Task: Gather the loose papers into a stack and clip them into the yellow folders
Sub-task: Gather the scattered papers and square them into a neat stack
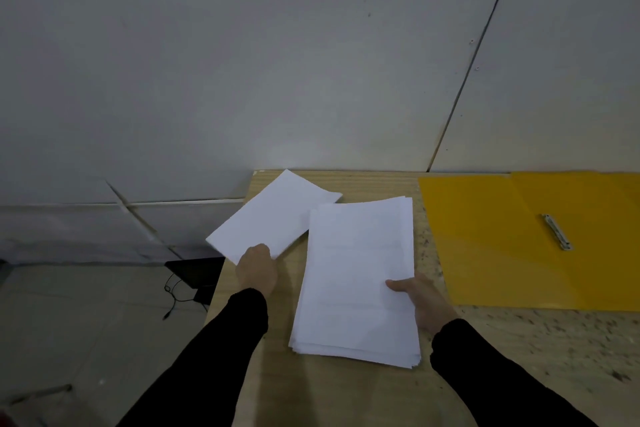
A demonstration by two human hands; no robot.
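Observation:
A thick stack of white papers (356, 274) lies in the middle of the wooden table (519, 340). My right hand (424, 302) grips its right edge, thumb on top. To the left, a smaller bundle of white sheets (273, 215) is tilted and hangs partly over the table's left edge. My left hand (257, 270) holds its near corner. An open yellow folder (502, 239) lies flat at the right, its metal clip (557, 231) lying along the inside.
A grey wall stands just behind the table. Left of the table the floor drops away, with a black box (197, 274) and a thin cable (173, 298) on it. The table top is speckled at the right.

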